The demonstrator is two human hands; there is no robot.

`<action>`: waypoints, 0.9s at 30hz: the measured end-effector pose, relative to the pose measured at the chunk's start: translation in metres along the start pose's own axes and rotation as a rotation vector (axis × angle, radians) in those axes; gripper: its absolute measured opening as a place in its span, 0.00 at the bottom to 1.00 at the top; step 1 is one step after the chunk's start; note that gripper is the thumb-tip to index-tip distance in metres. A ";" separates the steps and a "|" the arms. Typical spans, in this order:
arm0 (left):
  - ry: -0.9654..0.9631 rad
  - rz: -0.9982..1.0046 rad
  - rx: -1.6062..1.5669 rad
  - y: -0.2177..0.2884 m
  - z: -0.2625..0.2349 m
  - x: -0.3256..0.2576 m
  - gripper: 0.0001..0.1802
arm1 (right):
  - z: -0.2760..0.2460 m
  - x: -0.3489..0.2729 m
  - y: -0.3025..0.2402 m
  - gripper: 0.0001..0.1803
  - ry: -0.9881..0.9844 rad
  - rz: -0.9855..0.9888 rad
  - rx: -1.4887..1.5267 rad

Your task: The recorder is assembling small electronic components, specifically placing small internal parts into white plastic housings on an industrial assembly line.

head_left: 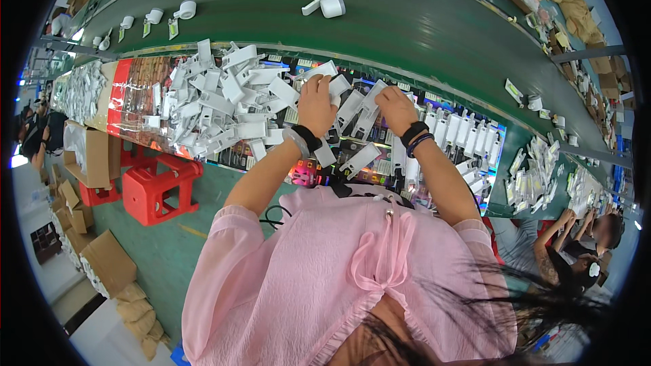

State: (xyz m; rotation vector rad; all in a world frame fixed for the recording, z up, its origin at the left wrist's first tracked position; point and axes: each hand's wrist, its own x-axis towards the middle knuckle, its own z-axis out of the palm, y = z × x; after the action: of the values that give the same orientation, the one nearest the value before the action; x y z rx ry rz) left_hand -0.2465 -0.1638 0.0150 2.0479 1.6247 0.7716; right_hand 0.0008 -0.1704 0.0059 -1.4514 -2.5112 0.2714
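Observation:
My left hand [317,106] is over the right edge of a heap of white plastic parts [217,98], its fingers bent around a white flat part [338,86]. The fingertips are partly hidden. To its right, my right hand [397,108] pinches the upper end of a long white plastic part [370,98]. Between the hands and below them lie several more such parts, one of them a loose part [361,160] near my body. A dark band is on each wrist.
White parts lie in rows [468,137] at the right. Beyond the table runs a green conveyor belt [258,10] carrying a white round device [331,5]. Red stools [159,190] and cardboard boxes [91,156] stand at the left. Another person's arms [559,227] reach in at the far right.

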 end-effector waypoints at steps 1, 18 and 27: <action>0.032 0.090 0.103 0.006 -0.005 -0.004 0.31 | -0.002 -0.001 0.002 0.08 -0.018 -0.011 0.012; -0.307 0.383 0.137 0.001 -0.022 -0.055 0.28 | -0.030 -0.027 -0.016 0.16 -0.053 -0.143 0.032; -0.344 0.310 0.100 -0.006 -0.042 -0.086 0.31 | 0.002 -0.002 -0.089 0.26 -0.095 -0.168 0.102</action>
State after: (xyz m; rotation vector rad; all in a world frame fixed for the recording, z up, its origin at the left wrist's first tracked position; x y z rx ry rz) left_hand -0.2925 -0.2463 0.0294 2.3823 1.1958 0.4061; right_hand -0.0720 -0.2161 0.0278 -1.2082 -2.6322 0.4400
